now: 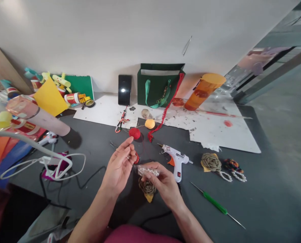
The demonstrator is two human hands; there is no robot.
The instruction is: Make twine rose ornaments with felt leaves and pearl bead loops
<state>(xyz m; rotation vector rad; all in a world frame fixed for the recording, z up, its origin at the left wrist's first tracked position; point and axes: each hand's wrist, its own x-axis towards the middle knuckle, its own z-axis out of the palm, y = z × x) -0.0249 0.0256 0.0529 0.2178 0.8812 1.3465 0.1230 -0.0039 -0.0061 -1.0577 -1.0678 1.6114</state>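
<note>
My right hand grips a small clear bag of white pearl beads between thumb and fingers. Left of it, my left hand is raised palm up, its thumb and fingers curled together. A tiny pale spot shows at those fingers, too small to name. Below the bag lies a grey-brown fabric rose with a yellow tip, partly covered by my right hand. A ball of red yarn sits just beyond my left fingertips. To the right of my right hand rests a white hot glue gun with an orange trigger.
Another rose and a multicoloured one, both with pearl loops, lie at right near a green-handled hook. Behind stand a phone, a green paper bag and an orange bottle. White cables tangle at left.
</note>
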